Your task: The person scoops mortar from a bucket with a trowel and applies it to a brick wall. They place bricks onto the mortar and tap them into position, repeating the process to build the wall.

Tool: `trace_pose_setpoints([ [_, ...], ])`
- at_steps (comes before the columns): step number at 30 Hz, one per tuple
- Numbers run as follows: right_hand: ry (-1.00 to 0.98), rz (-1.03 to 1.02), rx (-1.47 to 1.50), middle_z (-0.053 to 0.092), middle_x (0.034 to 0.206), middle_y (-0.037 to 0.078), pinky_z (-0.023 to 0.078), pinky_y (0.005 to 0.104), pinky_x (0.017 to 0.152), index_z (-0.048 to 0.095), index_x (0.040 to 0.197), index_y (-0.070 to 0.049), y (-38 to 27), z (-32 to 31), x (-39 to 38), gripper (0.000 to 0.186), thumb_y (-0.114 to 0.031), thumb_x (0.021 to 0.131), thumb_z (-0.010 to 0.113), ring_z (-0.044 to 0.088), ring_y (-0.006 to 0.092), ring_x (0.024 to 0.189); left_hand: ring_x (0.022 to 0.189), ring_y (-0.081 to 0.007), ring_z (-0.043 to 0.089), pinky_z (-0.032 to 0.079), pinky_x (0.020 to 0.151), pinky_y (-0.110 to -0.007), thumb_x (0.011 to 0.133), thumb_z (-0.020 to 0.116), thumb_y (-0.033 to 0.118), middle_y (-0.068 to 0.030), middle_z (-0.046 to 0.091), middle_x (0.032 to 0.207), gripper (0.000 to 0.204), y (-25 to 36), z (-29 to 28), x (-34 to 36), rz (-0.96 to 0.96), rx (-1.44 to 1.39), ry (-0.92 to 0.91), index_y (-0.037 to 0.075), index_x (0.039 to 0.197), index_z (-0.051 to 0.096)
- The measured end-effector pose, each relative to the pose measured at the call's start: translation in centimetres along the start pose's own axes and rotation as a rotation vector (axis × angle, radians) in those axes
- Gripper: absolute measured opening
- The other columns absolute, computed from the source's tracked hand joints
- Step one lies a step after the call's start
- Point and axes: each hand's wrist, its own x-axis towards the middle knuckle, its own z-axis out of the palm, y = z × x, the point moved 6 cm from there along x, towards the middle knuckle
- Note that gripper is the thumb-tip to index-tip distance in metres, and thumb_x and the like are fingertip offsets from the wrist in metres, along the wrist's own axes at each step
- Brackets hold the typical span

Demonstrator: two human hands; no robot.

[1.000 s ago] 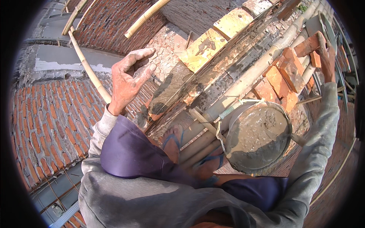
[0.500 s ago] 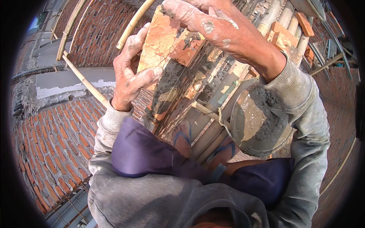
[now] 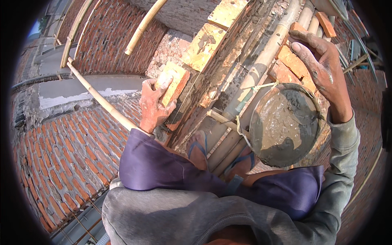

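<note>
My left hand (image 3: 154, 104) is closed around an orange brick (image 3: 176, 85) at the near end of the wall course, its thumb across the brick's sunlit top. Grey mortar (image 3: 185, 104) lies beside and below that brick, and a thin string runs along the wall edge. Farther along the same course sit two laid bricks, the nearer brick (image 3: 205, 47) with a smear of mortar on top. Off to the right, my right hand (image 3: 322, 61) is open, thumb and fingers apart, over loose bricks (image 3: 290, 67) with nothing visible in its grasp.
A round basin of wet mortar (image 3: 281, 126) stands right of my sandalled feet. Bamboo poles (image 3: 261, 65) form the platform beneath; another bamboo pole (image 3: 145, 26) juts in at upper left. A brick wall (image 3: 61, 159) drops away on the left.
My right hand has left the wall and moved right, past the basin, to the loose bricks. My left hand stays at the wall, now gripping a single brick lower down, nearer to me.
</note>
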Motion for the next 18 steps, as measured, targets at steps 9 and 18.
trace_pose_setpoints([
  [9,0.056,0.16,-0.051,0.076,0.104,0.016,0.052,0.0357,0.094,0.074,0.121,0.008,-0.2,-2.7,-3.6,0.043,-0.03,0.1,0.075,0.069,0.0221,0.1,0.11,-0.0416,0.061,0.054,0.088,-0.049,0.068,0.085,0.023,-0.0234,0.058,0.122,0.07,2.4,1.2,0.1,0.039,0.028,0.102,0.022,0.137,0.072],
  [18,-0.085,0.237,-0.066,0.071,0.114,0.017,0.052,0.0364,0.094,0.069,0.126,0.008,0.9,-4.0,-7.5,0.039,-0.021,0.1,0.072,0.067,0.0224,0.103,0.11,-0.0303,0.065,0.054,0.091,-0.041,0.085,0.085,0.024,-0.0203,0.065,0.124,0.06,-1.8,2.1,1.0,-0.106,-0.302,-0.139,0.012,0.142,0.069],
])
